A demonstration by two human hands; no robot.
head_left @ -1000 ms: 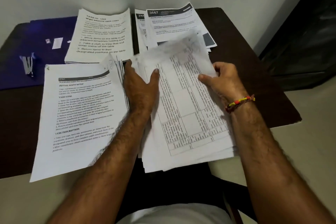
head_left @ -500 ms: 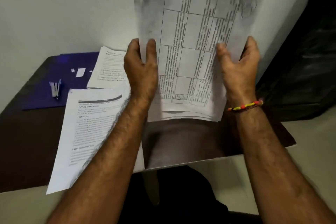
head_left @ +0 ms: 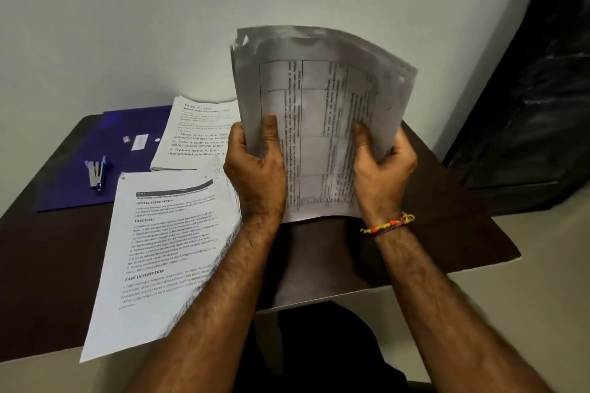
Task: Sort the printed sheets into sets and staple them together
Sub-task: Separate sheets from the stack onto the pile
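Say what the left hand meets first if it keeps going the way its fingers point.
The left hand points up and away toward the wall. It already grips the stack, so nothing else shows in that line before the wall, though depth is unclear.

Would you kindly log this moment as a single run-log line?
step: squaring sheets | left hand: grips white table-printed sheet stack | right hand: grips stack | stack: upright over dark brown table | silver stapler: untouched

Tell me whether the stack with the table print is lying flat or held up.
Held up: the stack of sheets stands on end, bowed, its bottom edge near the table, gripped by left hand and right hand.
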